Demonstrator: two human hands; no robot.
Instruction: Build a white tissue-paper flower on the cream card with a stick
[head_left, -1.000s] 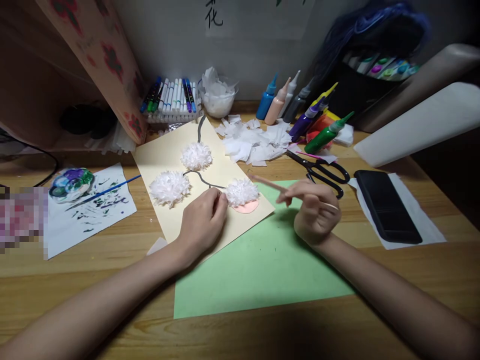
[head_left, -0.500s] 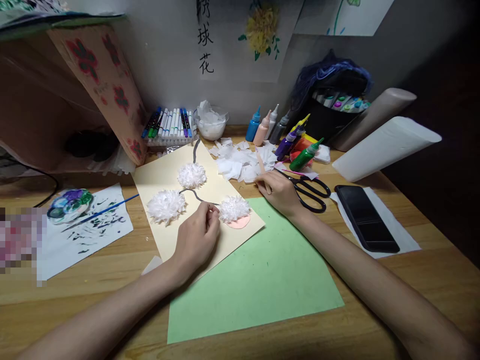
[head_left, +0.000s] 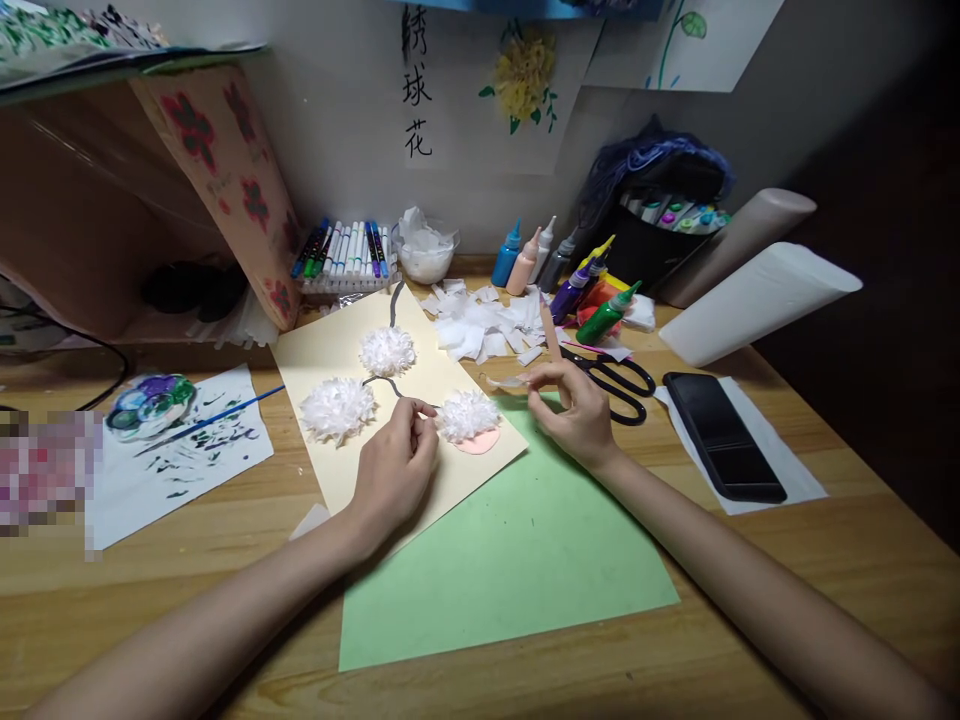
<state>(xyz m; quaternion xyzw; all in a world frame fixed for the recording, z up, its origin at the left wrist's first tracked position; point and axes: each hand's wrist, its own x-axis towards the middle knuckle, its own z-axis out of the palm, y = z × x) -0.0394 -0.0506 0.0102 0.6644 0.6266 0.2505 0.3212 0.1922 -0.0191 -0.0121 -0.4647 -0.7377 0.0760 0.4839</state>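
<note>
My left hand [head_left: 397,465] rests on the cream sheet [head_left: 465,480], fingers bent together beside the right-hand white paper flower [head_left: 469,415]; anything between the fingertips is hidden. Under that flower a pink patch [head_left: 480,442] shows. Two more white ruffled flowers sit on the sheet, one at left [head_left: 337,410] and one at top [head_left: 387,351], with dark stem lines. My right hand [head_left: 574,410] is raised over the green sheet's upper edge. Its fingertips pinch a small white paper piece [head_left: 508,382], and a tan flat stick [head_left: 550,330] points up from the same hand.
Loose white paper pieces [head_left: 487,325] lie behind the hands. Black-handled scissors [head_left: 628,375], paint bottles [head_left: 517,262] and a phone [head_left: 724,437] are to the right. At left are a paint-smeared paper [head_left: 217,440] and a brush [head_left: 232,408]. A green sheet [head_left: 510,570] lies in front.
My right hand has lifted off the loose paper pieces toward me, now with a white piece in its fingertips and the stick still in hand. My left hand has hardly moved.
</note>
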